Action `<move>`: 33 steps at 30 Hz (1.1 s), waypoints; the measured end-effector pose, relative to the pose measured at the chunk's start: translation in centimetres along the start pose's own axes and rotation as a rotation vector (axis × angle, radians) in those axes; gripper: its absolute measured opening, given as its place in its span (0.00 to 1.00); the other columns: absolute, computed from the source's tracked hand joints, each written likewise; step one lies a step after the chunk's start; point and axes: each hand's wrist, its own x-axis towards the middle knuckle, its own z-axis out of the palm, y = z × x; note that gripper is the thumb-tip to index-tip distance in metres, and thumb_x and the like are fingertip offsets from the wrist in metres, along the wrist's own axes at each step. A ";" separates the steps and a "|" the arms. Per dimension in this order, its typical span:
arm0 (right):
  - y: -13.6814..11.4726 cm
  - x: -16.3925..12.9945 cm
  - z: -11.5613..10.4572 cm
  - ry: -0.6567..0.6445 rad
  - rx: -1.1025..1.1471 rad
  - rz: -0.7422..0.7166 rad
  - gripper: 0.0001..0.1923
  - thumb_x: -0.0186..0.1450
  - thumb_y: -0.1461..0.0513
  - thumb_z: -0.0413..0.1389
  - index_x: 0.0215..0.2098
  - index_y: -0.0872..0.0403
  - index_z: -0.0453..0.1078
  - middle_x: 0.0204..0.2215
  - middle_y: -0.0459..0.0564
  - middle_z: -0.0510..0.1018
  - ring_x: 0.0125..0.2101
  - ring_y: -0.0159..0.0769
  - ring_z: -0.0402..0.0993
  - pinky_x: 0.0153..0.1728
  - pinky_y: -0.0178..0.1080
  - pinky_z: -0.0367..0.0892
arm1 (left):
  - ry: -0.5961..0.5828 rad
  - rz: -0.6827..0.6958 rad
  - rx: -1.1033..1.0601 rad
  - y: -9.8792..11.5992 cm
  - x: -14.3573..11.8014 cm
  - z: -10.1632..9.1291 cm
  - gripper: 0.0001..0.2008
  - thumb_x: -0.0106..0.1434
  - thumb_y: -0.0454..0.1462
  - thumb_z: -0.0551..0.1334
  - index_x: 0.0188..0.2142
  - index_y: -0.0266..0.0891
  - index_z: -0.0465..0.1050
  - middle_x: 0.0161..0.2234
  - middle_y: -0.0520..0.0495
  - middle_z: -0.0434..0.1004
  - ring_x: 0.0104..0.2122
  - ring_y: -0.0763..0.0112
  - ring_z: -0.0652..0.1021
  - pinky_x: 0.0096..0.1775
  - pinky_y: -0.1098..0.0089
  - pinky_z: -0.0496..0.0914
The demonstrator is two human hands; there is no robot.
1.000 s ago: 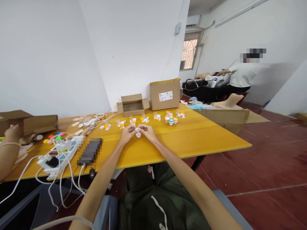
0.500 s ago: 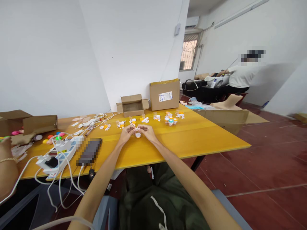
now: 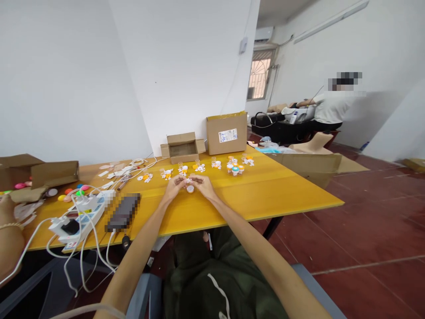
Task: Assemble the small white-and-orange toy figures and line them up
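Note:
My left hand [image 3: 174,187] and my right hand [image 3: 203,186] meet over the yellow table, fingertips pinched on a small white plastic part [image 3: 188,180] between them. Its exact shape is too small to make out. Just below the fingers, a small round whitish cup [image 3: 190,189] stands on the tabletop. Beyond my hands lie little groups of white and orange plastic pieces [image 3: 198,168], several with a clear cup [image 3: 213,160] beside them. To the right of my right hand stands a cluster of small capped containers [image 3: 235,169] with orange, white and teal tops.
An open small carton [image 3: 182,153] and a closed cardboard box [image 3: 226,135] stand at the back. On the left are a phone [image 3: 123,212], a power strip [image 3: 89,219] with cables, and coloured balls [image 3: 68,191]. Another person's arm [image 3: 9,239] reaches in there; a person [image 3: 334,108] sits far right.
The view has shifted slightly. Both hands stay together at the same spot above the cup, with only a small change in the fingers around the white part.

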 end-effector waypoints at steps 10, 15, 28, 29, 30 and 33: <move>-0.2 -0.1 0.1 -0.008 -0.026 -0.019 0.09 0.52 0.57 0.65 0.32 0.51 0.78 0.30 0.48 0.82 0.33 0.38 0.77 0.37 0.40 0.73 | 0.002 0.010 -0.020 0.6 -0.1 0.2 0.15 0.52 0.48 0.71 0.28 0.39 0.74 0.21 0.53 0.75 0.25 0.69 0.77 0.34 0.68 0.73; -0.6 -0.2 0.1 -0.027 -0.050 -0.032 0.08 0.54 0.58 0.64 0.32 0.51 0.78 0.30 0.47 0.82 0.33 0.38 0.77 0.38 0.40 0.72 | -0.016 -0.008 -0.008 0.8 -0.2 0.2 0.14 0.52 0.47 0.71 0.28 0.39 0.76 0.22 0.52 0.77 0.25 0.69 0.77 0.33 0.68 0.72; -0.5 -0.3 0.3 -0.030 -0.055 -0.062 0.07 0.55 0.58 0.63 0.31 0.51 0.78 0.29 0.46 0.81 0.32 0.37 0.77 0.37 0.39 0.72 | -0.016 -0.024 0.000 0.5 -0.1 0.1 0.14 0.51 0.48 0.71 0.27 0.40 0.76 0.22 0.52 0.75 0.26 0.68 0.76 0.33 0.68 0.71; -0.6 -0.4 0.3 -0.031 -0.053 -0.062 0.07 0.55 0.58 0.62 0.31 0.51 0.78 0.29 0.46 0.81 0.32 0.38 0.77 0.37 0.39 0.72 | -0.015 -0.020 0.001 0.5 -0.1 0.1 0.14 0.51 0.48 0.71 0.27 0.40 0.76 0.22 0.52 0.75 0.26 0.68 0.76 0.33 0.68 0.71; -0.6 -0.4 0.3 -0.034 -0.053 -0.062 0.07 0.55 0.58 0.62 0.31 0.51 0.78 0.29 0.46 0.81 0.32 0.38 0.77 0.37 0.39 0.72 | -0.014 -0.016 0.001 0.5 -0.1 0.1 0.14 0.52 0.48 0.71 0.27 0.40 0.76 0.22 0.52 0.75 0.26 0.69 0.76 0.33 0.68 0.71; -0.8 -0.5 0.3 -0.038 -0.067 -0.067 0.06 0.55 0.58 0.62 0.31 0.51 0.77 0.29 0.47 0.81 0.32 0.38 0.77 0.37 0.39 0.72 | -0.010 -0.004 0.003 0.5 -0.1 0.1 0.14 0.52 0.48 0.71 0.27 0.40 0.76 0.22 0.52 0.76 0.26 0.69 0.77 0.33 0.68 0.72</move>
